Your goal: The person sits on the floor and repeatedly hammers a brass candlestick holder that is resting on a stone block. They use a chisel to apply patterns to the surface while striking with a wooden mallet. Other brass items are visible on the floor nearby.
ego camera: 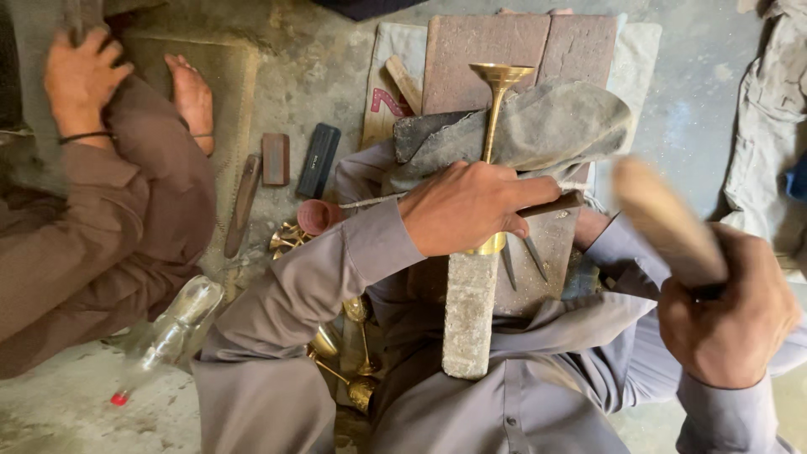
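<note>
A seated person in a grey tunic works a brass goblet-shaped piece (498,92) on the floor; the piece lies along a long stone block (467,315) that runs up from the lap toward a pair of reddish bricks (521,50) at the far end, its flared cup pointing away and its stem resting on a fold of grey cloth (555,126), which seems to cushion it and keep it from rolling. The left hand (466,206) presses down across the stem near its base, grip closed over the metal and over a dark slim tool (551,204) that juts out toward the right, apparently to pin both against the block; the fingers are curled tight, with no gap showing. The right hand (727,315) is raised at the right edge of the view, grip clamped round the handle of a wooden mallet (664,219), whose pale head is blurred; it hangs well apart from the brass. Two thin metal spikes (521,259) lie on the block just below the left hand. More brass pieces (353,353) sit on the floor beside the left knee, near a clear plastic bottle (172,332). At the left edge a second person in brown sits with a hand (80,76) on the knee and a bare foot (192,97) on the concrete floor (689,92).
</note>
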